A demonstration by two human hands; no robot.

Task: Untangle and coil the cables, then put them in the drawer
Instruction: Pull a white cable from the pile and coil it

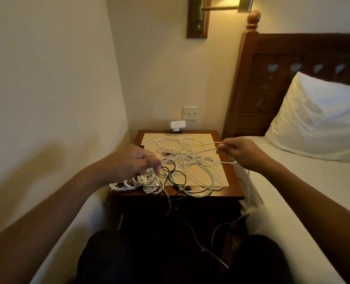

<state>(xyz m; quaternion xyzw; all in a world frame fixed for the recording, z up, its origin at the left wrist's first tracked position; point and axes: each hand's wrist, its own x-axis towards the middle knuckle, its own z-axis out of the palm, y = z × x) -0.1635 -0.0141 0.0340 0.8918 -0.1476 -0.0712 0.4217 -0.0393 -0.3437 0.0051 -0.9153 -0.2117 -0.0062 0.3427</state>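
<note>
We hold a strand in each hand over the nightstand (234, 188). Our left hand (132, 162) has its fingers curled, with thumb and forefinger pinching a thin strand at the edge of the tangle of cables (190, 155); we cannot tell which cable that strand belongs to. Our right hand (238, 153) is curled too, and its fingertips pinch a white cable (215, 143) that runs from the hand back into the tangle. The tangle lies between our two hands, spread loosely over a cream mat (200, 175) on the wooden top. Just under the left hand sits a bunched white cable (138, 181), gathered in tight loops at the near corner. Beside it, toward the right hand, a black cable (171, 171) curls, and a pale green cable (212, 180) sweeps round below the right hand. Several ends hang over the near edge toward our lap. Beyond the hands, a white adapter (176, 125) and a light switch (190, 113) are on the wall. A pillow (317, 117) lies past the right hand.
</note>
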